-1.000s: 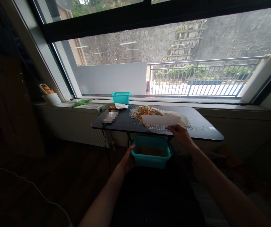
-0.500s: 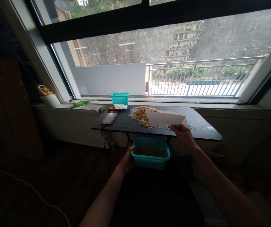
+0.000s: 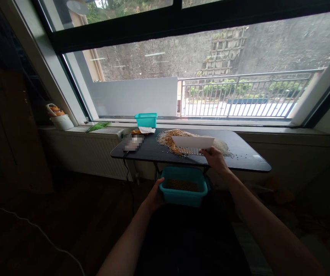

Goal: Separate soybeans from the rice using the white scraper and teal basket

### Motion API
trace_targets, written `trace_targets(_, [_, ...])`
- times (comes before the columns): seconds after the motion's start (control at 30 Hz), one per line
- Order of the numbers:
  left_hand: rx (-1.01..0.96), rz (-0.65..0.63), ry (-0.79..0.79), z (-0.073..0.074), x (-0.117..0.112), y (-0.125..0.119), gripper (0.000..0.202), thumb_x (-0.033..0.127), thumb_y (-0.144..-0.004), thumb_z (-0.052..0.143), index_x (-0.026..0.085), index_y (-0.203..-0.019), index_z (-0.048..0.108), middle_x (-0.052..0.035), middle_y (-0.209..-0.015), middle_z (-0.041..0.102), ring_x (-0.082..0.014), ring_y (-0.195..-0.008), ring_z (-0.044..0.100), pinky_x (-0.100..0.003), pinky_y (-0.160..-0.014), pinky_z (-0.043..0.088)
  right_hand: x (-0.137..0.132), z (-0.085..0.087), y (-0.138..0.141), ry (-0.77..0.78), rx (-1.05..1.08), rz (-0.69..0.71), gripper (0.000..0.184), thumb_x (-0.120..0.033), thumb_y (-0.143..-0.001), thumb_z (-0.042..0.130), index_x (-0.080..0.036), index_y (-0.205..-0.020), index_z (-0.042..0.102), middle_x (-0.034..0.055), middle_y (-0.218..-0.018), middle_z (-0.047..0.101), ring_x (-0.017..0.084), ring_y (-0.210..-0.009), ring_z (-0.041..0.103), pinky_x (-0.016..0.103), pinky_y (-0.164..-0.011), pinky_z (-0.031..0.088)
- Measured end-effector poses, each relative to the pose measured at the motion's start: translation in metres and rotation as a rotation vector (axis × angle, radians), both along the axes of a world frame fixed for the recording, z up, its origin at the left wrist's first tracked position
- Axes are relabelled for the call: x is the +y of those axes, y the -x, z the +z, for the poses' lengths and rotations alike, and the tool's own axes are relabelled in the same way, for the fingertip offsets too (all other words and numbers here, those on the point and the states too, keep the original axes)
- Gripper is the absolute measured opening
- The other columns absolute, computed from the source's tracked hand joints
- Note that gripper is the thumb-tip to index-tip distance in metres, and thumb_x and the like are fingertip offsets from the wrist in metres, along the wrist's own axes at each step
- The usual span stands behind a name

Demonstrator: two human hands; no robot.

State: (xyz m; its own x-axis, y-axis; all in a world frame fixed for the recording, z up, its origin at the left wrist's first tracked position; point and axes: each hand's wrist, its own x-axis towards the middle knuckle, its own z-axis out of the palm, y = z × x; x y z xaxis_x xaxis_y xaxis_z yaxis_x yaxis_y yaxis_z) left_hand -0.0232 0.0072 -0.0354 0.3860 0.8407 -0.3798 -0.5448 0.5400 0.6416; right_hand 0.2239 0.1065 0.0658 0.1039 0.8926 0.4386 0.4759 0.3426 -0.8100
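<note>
My left hand (image 3: 155, 194) grips the left rim of a teal plastic bin (image 3: 183, 193) held just below the front edge of a black table (image 3: 248, 161). The bin has brown grains in its bottom. My right hand (image 3: 213, 160) holds a white slotted scoop (image 3: 193, 144) by its right end, set on the table against a pile of yellow corn kernels (image 3: 173, 138) mixed with white rice (image 3: 221, 145).
A second teal bin (image 3: 146, 119) stands on the window sill behind the table. A blurred flat object (image 3: 134, 142) with a cable lies at the table's left end. A white pot (image 3: 61, 121) sits on the radiator shelf at left. A white cord (image 3: 32, 226) crosses the dark floor.
My right hand has slid the white scoop to the left across the grain pile, after a small drift to the right. The left hand and teal bin stay in place.
</note>
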Motion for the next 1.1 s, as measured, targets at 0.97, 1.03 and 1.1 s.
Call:
trace_targets(0.97, [-0.049, 0.079, 0.042, 0.010, 0.006, 0.018, 0.055, 0.052, -0.075, 0.048, 0.018, -0.118, 0.050, -0.0099, -0.098, 0.064, -0.0255, -0.088, 0.060, -0.035, -0.072, 0.046, -0.003, -0.008, 0.034, -0.054, 0.061, 0.129, 0.032, -0.047, -0.067, 0.059, -0.016, -0.073, 0.061, 0.0038, -0.066, 0.065, 0.016, -0.063, 0.056, 0.027, -0.057, 0.043])
trace_targets(1.03, [-0.037, 0.095, 0.045, 0.011, 0.007, 0.021, 0.053, 0.051, -0.076, 0.048, 0.019, -0.117, 0.050, -0.0095, -0.097, 0.064, -0.0250, -0.087, 0.060, -0.034, -0.071, 0.046, 0.004, -0.014, 0.043, -0.061, 0.040, 0.132, 0.032, -0.047, -0.068, 0.059, -0.016, -0.074, 0.061, 0.0038, -0.066, 0.065, 0.017, -0.065, 0.057, 0.027, -0.058, 0.043])
trace_targets(1.1, [-0.036, 0.112, 0.047, 0.010, 0.007, 0.024, 0.051, 0.052, -0.075, 0.048, 0.020, -0.115, 0.051, -0.0087, -0.096, 0.065, -0.0243, -0.085, 0.061, -0.034, -0.070, 0.046, 0.008, -0.019, 0.050, -0.057, 0.016, 0.119, 0.032, -0.047, -0.068, 0.058, -0.016, -0.072, 0.061, 0.0038, -0.065, 0.064, 0.017, -0.064, 0.056, 0.027, -0.058, 0.043])
